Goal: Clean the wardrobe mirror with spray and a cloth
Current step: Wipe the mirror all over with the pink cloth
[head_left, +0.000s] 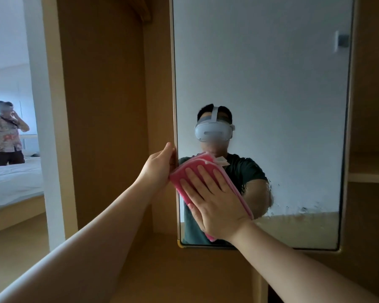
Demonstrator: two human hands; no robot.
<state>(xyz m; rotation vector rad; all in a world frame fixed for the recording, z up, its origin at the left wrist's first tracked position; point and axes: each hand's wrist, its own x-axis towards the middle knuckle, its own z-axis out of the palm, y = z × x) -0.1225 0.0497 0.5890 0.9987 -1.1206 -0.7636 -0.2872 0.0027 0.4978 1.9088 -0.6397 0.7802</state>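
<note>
The wardrobe mirror (pixel 271 84) is a tall framed panel in front of me. My right hand (pixel 214 200) lies flat, fingers spread, pressing a folded pink cloth (pixel 182 173) against the glass near its lower left corner. My left hand (pixel 158 167) grips the mirror's left edge at the same height. Spray droplets and streaks (pixel 293 209) show on the lower right of the glass. No spray bottle is in view.
Wooden wardrobe panels (pixel 105 106) stand left of the mirror and shelves (pixel 370 176) to its right. Through the opening at far left is a bed (pixel 11 182) with white sheets, and another person (pixel 4 134) stands beside it.
</note>
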